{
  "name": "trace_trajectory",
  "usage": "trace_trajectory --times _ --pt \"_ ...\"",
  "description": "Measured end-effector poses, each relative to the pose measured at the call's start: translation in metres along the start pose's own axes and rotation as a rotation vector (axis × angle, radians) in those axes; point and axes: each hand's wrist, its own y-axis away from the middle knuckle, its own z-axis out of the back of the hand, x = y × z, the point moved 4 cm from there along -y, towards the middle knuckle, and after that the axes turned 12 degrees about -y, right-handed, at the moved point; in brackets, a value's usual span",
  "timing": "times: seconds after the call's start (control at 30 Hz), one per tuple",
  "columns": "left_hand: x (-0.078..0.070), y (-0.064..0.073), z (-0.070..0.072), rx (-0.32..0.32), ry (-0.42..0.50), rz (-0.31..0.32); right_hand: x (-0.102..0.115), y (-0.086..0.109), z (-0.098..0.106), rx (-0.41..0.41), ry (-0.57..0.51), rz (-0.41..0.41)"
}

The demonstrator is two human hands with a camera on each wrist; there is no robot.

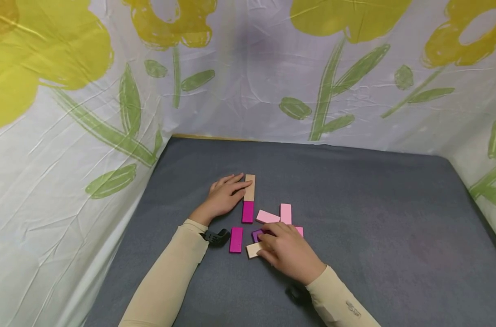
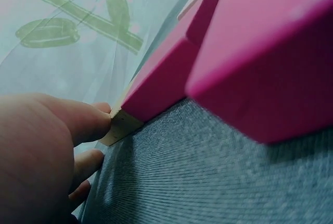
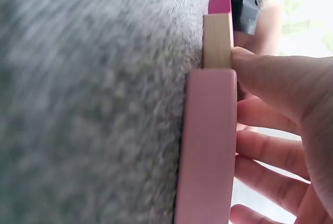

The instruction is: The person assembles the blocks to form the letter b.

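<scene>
The right grip [image 1: 290, 251] hides much of the purple block [image 1: 256, 235].

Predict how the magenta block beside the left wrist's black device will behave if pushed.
The magenta block looks stiff, given its straight, undeformed edges. Lying flat on the gray cloth, it should probably slide rather than roll or tip.

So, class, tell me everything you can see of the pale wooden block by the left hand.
The pale block is a plain, slim rectangular piece, apparently unpainted wood. It lies flat on the dark grey cloth, long side running near to far, its near end against a magenta block in line. The left hand touches it, one finger reaching over its top.
</scene>
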Motion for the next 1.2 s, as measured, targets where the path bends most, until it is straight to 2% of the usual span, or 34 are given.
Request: trace_trajectory --times 0.33,0.5,0.63,0.97,1.2 --pt "0.000 0.000 -0.001 -0.004 0.004 -0.001 -0.006 0.009 0.006 -0.019 0.014 -0.037" --pt "0.001 -0.001 -0.003 -0.001 0.001 0.001 -0.002 0.009 0.006 -0.039 0.044 -0.001" --pt "0.002 -0.002 -0.003 0.004 -0.003 0.003 0.008 0.003 0.005 -0.046 0.062 0.051" --pt "0.001 -0.002 -0.003 -0.004 -0.006 0.004 0.030 -0.021 -0.008 0.011 0.085 0.139" --pt "0.001 -0.001 -0.002 -0.008 -0.011 0.002 0.034 -0.030 -0.018 0.044 0.057 0.144"
